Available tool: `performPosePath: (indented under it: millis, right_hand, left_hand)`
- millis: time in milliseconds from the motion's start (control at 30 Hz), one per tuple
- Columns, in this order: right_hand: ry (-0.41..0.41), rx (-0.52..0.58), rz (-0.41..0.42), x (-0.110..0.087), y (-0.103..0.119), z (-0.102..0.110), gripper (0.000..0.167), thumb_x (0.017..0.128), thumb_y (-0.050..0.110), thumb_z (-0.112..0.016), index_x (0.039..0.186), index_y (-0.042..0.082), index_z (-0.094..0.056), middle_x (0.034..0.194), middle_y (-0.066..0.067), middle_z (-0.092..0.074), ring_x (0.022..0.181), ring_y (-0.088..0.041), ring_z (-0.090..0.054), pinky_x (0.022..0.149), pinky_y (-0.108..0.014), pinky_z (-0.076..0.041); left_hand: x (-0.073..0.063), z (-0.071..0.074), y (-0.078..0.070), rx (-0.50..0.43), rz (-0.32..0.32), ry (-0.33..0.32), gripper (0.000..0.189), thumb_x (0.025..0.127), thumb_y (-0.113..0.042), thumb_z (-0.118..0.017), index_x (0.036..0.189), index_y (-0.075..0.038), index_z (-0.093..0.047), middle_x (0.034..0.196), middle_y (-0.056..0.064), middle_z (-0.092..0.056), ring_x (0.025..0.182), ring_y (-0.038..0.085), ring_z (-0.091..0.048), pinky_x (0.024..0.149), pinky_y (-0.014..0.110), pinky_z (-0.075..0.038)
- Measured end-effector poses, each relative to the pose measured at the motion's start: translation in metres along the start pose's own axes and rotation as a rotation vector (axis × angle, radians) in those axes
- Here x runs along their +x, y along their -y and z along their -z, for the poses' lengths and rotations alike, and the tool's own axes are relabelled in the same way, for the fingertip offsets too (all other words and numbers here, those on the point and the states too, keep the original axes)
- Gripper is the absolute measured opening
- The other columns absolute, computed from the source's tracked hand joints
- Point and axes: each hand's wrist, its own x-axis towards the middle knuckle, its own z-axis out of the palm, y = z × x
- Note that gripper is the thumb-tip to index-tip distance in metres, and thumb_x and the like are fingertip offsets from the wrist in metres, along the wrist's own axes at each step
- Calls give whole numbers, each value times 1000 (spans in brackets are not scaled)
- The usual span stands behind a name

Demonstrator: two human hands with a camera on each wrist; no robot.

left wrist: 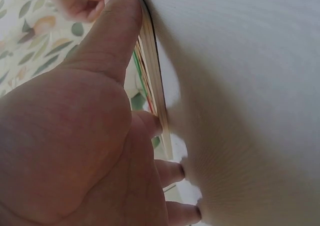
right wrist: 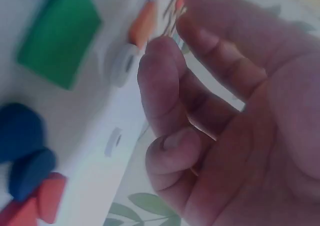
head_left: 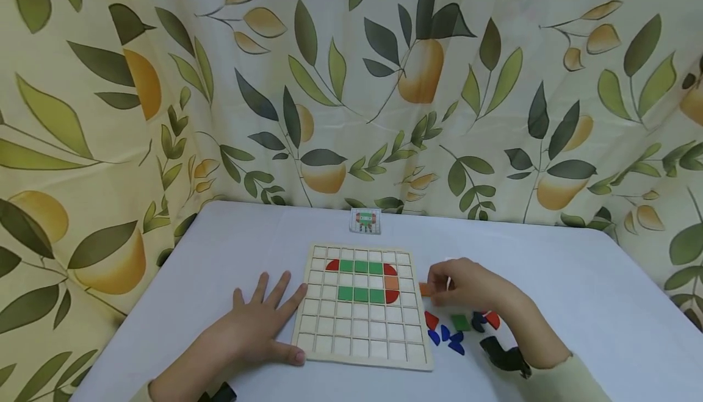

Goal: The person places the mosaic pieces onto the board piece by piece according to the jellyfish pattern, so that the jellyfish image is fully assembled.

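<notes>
A pale grid board (head_left: 340,329) lies flat, with green squares (head_left: 360,295), red quarter-round pieces (head_left: 390,296) and an orange square (head_left: 390,282) in its cells. My left hand (head_left: 258,329) has its fingers spread; thumb and fingertips touch the board's left edge (left wrist: 152,61). Beside the right edge, my right hand (head_left: 472,283) pinches an orange tile (head_left: 425,290) between thumb and index finger, mostly covered by the fingertips. Its other fingers are bent. Another orange piece (right wrist: 143,25) and a white round piece (right wrist: 123,64) lie beyond those fingers in the right wrist view.
Right of the board lie several blue pieces (head_left: 456,347), red pieces (head_left: 431,320) and a green square (head_left: 460,323). A small pattern card (head_left: 365,221) stands behind the board on the white table (head_left: 263,231). A leaf-and-fruit patterned curtain (head_left: 340,139) hangs behind.
</notes>
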Motion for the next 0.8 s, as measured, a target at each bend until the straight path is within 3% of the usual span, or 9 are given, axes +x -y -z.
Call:
performPosePath:
  millis: [100, 233, 433, 800]
  right_hand:
    - [58, -21, -1, -6, -1, -7, 20, 82, 28, -82, 80, 23, -63, 70, 6, -57, 71, -13, -54, 60, -27, -44]
    - [76, -56, -7, -6, 2, -15, 26, 76, 33, -87, 78, 23, -63, 67, 7, -56, 66, -12, -52, 56, -27, -39]
    - [76, -55, -23, -6, 6, -19, 25, 75, 28, -88, 79, 22, -64, 68, 6, -57, 65, -13, -53, 56, -28, -41]
    - [78, 22, 38, -4, 3, -20, 28, 75, 20, -88, 82, 19, -60, 70, 5, -56, 66, -12, -53, 55, -25, -42]
  left_hand:
    - [-1, 1, 1, -3, 4, 3, 117, 64, -84, -65, 160, -31, -23, 168, 12, -9, 150, 52, -3, 101, 84, -8]
    - [-2, 1, 1, 1, -1, 2, 116, 65, -84, -63, 160, -31, -22, 168, 11, -8, 150, 51, -4, 101, 84, -10]
    - [-2, 1, 1, 4, -5, 3, 117, 64, -85, -63, 160, -31, -23, 168, 12, -9, 150, 52, -4, 102, 84, -10]
    - [-2, 2, -1, -5, -11, -6, 115, 66, -83, -65, 159, -29, -25, 168, 13, -11, 149, 53, -5, 101, 84, -11]
